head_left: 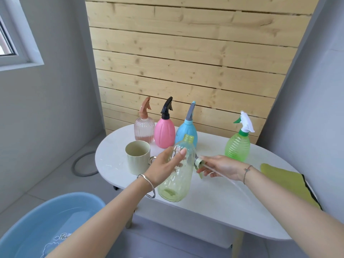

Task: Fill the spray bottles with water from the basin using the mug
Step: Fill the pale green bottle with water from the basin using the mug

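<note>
Above the worktop's [223, 202] near edge, the left hand [165, 166] grips the tilted uncapped bottle [178, 181]; beside it, the right hand [223, 167] pinches the sprayer head [198, 162].

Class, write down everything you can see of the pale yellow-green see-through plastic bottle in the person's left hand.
The pale yellow-green see-through plastic bottle has a moulded wall and a bare threaded neck, open. It looks empty. It leans, neck up and away, over the white oval table. The left hand grips its middle; the right hand holds a green spray head with clear tube right beside it.
</note>
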Motion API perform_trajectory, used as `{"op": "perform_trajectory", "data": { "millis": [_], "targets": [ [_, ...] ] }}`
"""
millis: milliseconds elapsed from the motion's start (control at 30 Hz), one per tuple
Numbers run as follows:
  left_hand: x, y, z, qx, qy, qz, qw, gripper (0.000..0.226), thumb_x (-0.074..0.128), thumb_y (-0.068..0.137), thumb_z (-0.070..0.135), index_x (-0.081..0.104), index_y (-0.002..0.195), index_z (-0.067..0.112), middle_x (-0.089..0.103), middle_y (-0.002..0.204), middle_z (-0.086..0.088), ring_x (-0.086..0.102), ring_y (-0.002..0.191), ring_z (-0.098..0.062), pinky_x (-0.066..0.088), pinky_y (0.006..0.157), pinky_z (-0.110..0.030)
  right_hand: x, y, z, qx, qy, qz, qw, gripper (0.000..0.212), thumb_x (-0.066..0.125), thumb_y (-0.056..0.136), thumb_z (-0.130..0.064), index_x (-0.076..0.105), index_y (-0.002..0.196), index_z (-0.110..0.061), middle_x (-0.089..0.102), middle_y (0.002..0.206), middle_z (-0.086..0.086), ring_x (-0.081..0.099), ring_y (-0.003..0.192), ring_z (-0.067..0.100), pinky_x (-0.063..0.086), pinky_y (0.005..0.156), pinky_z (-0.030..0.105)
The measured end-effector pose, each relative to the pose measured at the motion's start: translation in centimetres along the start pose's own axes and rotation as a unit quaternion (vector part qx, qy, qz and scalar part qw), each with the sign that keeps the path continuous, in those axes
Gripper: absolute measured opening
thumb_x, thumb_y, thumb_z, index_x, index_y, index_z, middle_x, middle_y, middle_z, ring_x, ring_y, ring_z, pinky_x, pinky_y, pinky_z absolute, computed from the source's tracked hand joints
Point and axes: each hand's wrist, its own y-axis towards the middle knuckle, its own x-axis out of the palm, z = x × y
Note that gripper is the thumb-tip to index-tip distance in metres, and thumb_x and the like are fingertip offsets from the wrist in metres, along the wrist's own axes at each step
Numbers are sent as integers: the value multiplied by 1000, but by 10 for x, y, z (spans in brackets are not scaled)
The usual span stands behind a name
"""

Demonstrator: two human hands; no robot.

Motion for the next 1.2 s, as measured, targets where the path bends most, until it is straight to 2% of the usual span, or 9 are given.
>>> {"op": "perform_trajectory", "data": {
  "millis": [133,233,433,567,700,833,933,1033,1200],
  "targets": [
    [-3,-1,-9,-3,0,14,1000,48,53,75,68,60,108,34,68,92,13,67,82,-7,51,74,-22,9,13,6,-17,-51,20,998,40,58,90,-46,69,104,-10,74,91,-4,58,72,9,42,67,21],
    [-3,-3,-16,-14,-7,24,1000,40,52,80,59,61,106,29,69,98,5,66,82,-8,52,74,-23,12,20,10,-22,-102,52,993,32,68,84,-44,71,95,-15,71,88,-4,54,68,9,40,62,20],
    [-3,-8,-18,-18,-4,23,1000,40,53,85,48,60,106,14,66,110,-13,63,85,-11,47,68,-11,20,28,31,-49,-107,109,987,29,81,75,-29,72,91,-6,58,60,-9,48,50,0,36,49,14],
    [-7,-9,-21,-19,12,27,999,22,52,94,36,59,101,16,64,112,-16,62,83,-10,48,68,-11,22,26,32,-65,-90,132,985,28,80,76,-29,72,90,-6,58,64,-7,49,58,6,36,48,10],
    [-13,-16,-21,-18,19,39,999,39,52,88,45,59,105,11,64,115,-20,63,80,-5,49,72,-15,31,23,20,-141,-88,202,965,22,77,78,-33,69,88,-15,66,81,-6,54,71,9,41,63,14],
    [-27,-29,-22,-31,18,60,998,52,53,84,52,59,111,8,64,116,-18,63,81,-4,49,72,-16,67,26,2,-172,-9,149,974,18,67,88,-28,65,96,-12,62,88,-1,55,71,11,48,59,14],
    [-47,-47,-21,-26,23,85,996,52,53,81,54,60,110,11,66,114,-16,64,85,-8,49,74,-19,99,41,-5,-171,-38,130,976,26,59,91,-40,64,105,-19,62,97,-7,57,87,8,44,64,18],
    [-71,-64,-23,-23,39,114,992,57,53,78,58,58,107,9,66,112,-17,64,83,-9,50,76,-24,122,53,-8,-182,-24,145,972,30,54,94,-40,65,104,-13,62,94,-7,54,86,7,38,65,8],
    [-122,-99,-41,-61,57,186,979,55,60,74,71,55,99,22,73,104,-3,68,84,-12,50,80,-32,158,65,-10,-246,0,175,953,27,48,99,-22,58,78,-8,57,75,1,47,74,14,35,58,8]
  ]
}}
